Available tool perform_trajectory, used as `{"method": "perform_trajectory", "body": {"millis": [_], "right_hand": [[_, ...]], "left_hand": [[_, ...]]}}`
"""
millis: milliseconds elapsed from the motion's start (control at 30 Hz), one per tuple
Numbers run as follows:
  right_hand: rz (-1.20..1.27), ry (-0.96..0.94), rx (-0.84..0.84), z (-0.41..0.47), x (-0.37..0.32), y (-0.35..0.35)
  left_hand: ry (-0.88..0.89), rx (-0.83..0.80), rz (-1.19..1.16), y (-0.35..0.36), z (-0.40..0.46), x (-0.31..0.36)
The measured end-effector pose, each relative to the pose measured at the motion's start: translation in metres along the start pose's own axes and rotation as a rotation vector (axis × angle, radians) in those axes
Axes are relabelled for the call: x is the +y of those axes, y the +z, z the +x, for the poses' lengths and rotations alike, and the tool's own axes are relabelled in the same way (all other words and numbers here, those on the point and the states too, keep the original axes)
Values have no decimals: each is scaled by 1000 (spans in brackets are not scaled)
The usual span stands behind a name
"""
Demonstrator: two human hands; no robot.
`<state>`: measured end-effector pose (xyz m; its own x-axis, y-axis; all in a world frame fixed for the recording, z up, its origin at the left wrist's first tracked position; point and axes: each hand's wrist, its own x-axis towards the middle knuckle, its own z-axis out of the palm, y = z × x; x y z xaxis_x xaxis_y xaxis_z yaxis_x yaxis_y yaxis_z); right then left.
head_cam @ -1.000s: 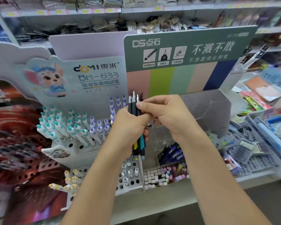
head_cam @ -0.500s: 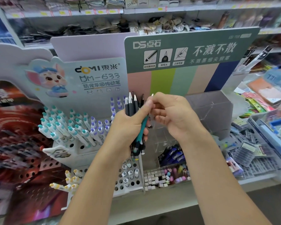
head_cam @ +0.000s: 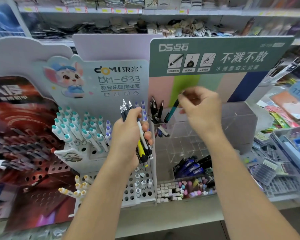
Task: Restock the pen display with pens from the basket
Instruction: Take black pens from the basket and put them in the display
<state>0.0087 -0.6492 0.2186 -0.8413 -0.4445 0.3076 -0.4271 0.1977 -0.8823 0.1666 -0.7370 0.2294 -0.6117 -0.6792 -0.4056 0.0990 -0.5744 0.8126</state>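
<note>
Landmark taken: the clear acrylic pen display [head_cam: 204, 135], under the green header card.

Well to its left, a pale perforated stand [head_cam: 87, 149] carried rows of teal-capped pens [head_cam: 76, 129], many holes filled, several bare lower down. Not the stand being worked, by my reading.

Just left of the display, the left hand [head_cam: 130, 141] was curled tight round a bundle of pens [head_cam: 142, 135], silver tips up, a yellow barrel and a white one showing among the dark ones. Perhaps half a dozen or more remained in that fist; exact count not readable.

In the display's back left compartment, a few dark pens [head_cam: 155, 110] already stood upright.

Over that same corner, the right hand [head_cam: 200, 108] pinched a single teal pen [head_cam: 171, 111] by its upper end between thumb and fingertips, the pen tilted, its lower end down at the compartment mouth. Whether it had bottomed out, I could not tell.

Most of the display's compartments looked unfilled. Judgement: restocking early on, one pen going in, the bundle to follow.

Far right of the display, a blue-grey basket [head_cam: 284, 144], partly cut off by the frame edge; contents unclear.
</note>
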Motion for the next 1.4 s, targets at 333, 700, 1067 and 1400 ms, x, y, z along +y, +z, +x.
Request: {"method": "perform_trajectory", "body": {"millis": [333,700,1067,1400], "right_hand": [[-182,-33,-128,-9,7,35],[-53,74,-69,-14,-6,14],[602,589,-375,-32,-21,-12],[717,248,192,-18,-25,-33]], "left_hand": [[13,-10,6,1,1,6],[61,-37,123,13,3,-2],[-27,-202,306,30,-1,-9],[9,-42,238,10,3,11]]}}
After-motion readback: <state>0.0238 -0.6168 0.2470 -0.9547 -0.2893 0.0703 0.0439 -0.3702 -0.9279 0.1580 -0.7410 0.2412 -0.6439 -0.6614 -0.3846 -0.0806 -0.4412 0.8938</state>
